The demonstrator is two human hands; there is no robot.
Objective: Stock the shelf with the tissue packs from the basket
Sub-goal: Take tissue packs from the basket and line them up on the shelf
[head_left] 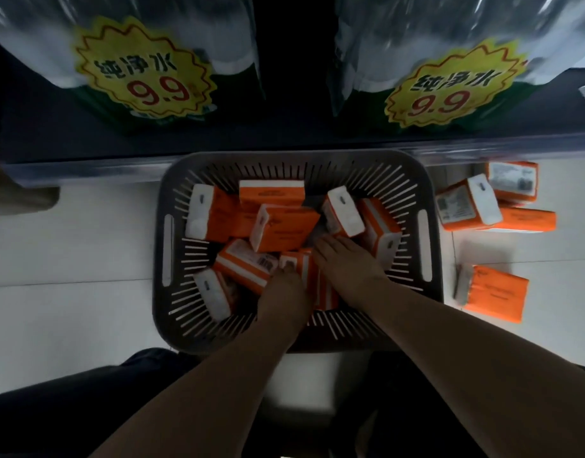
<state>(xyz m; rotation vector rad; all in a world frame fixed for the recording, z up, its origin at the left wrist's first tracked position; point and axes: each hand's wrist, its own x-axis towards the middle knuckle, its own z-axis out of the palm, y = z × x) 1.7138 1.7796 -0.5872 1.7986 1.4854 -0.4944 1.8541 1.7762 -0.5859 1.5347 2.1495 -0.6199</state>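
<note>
Both inside basket (294,157) rim — left hand (284,287), right hand (347,259).

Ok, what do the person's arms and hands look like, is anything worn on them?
The left forearm and right forearm are bare, with no sleeves in view. The left hand and right hand wear no gloves. No watch, bracelet or ring shows, though the light is dim. Dark clothing shows near the bottom edge.
</note>
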